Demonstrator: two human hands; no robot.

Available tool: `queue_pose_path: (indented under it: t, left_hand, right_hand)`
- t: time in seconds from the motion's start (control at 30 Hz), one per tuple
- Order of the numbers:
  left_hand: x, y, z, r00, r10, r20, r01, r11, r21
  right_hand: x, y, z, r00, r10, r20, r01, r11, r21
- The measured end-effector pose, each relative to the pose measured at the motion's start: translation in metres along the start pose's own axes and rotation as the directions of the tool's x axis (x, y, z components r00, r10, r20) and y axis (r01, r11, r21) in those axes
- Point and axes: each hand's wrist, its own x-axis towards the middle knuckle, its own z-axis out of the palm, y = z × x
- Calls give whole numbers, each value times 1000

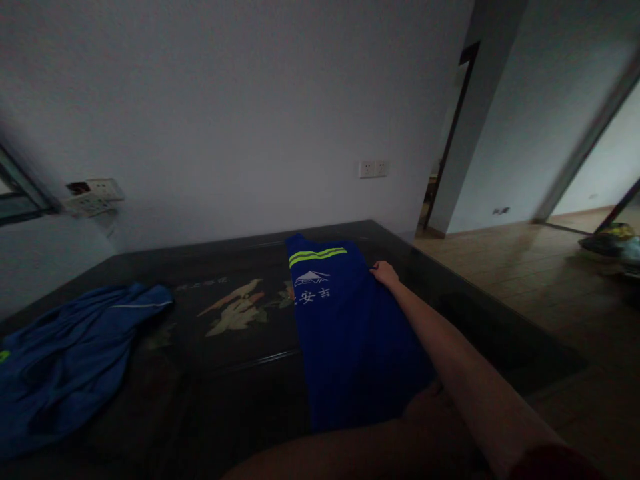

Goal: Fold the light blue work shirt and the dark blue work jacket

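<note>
A dark blue garment (350,333) with two yellow-green stripes and white lettering lies folded into a long strip on the dark table (225,373). My right hand (384,273) reaches out to the strip's far right edge and pinches the cloth there. My left forearm (350,447) lies across the near edge of the table, and its hand is hidden behind my right arm near the garment's near end.
A second blue garment (70,347) lies crumpled at the table's left. The tabletop shows a painted bird and flower design (240,307). A wall with sockets (373,169) stands behind. Tiled floor (510,267) and a doorway open on the right.
</note>
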Motion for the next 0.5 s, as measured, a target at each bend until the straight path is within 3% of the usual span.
queue_pose_path:
  t: [0.17,0.23,0.33,0.43,0.5]
  left_hand:
    - [8,4,12,998,57,35,-54,996,-74]
    - [5,7,2,984,152,88,-140,982,-125]
    - [-22,10,-33,958,243,155,-207,954,-217]
    - [-70,11,-74,996,23,92,3,963,-268]
    - [-103,10,-91,979,-199,33,202,953,-225]
  right_hand:
    - [-6,0,4,999,-3,-48,3,1000,8]
    - [-11,1,0,996,-51,-72,52,999,7]
    - [-22,7,-10,983,-156,-98,157,988,4]
    - [-49,26,-24,961,-251,-120,252,968,-8]
    - [-79,44,-31,911,-378,-166,374,926,-53]
